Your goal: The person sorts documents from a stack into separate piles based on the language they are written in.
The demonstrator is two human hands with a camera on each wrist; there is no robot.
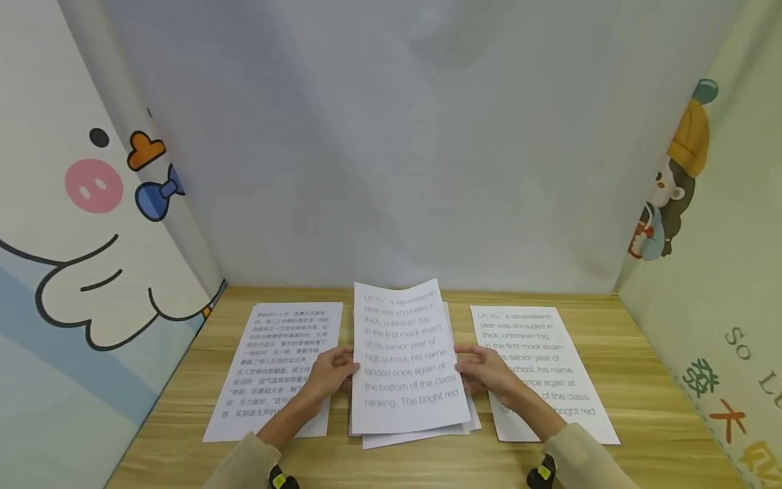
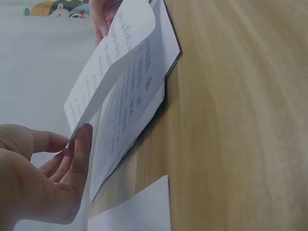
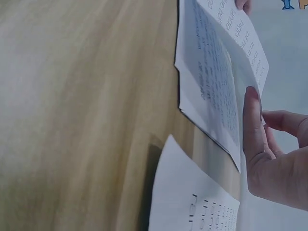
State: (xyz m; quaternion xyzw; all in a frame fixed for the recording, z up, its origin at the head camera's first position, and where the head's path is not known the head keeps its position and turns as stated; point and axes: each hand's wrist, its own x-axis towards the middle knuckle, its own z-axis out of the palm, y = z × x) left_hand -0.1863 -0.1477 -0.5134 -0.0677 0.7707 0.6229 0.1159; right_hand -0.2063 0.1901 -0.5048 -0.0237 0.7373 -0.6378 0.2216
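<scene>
Both hands hold up a sheet of paper (image 1: 406, 367) printed with English text. The left hand (image 1: 332, 372) pinches its left edge between thumb and fingers; the right hand (image 1: 489, 370) pinches the right edge. In the left wrist view the raised sheet (image 2: 108, 62) bends above a stack of printed sheets (image 2: 127, 110), and the left hand (image 2: 48, 173) grips its edge. The right wrist view shows the right hand (image 3: 279, 149) at the opposite edge, with a gap between the sheet and the stack (image 3: 207, 72).
A sheet with Chinese text (image 1: 275, 367) lies on the left of the wooden table (image 1: 421, 468). Another sheet with English text (image 1: 544, 367) lies on the right, partly under the right forearm. A pale wall (image 1: 397, 136) stands behind, with cartoon-printed panels on both sides.
</scene>
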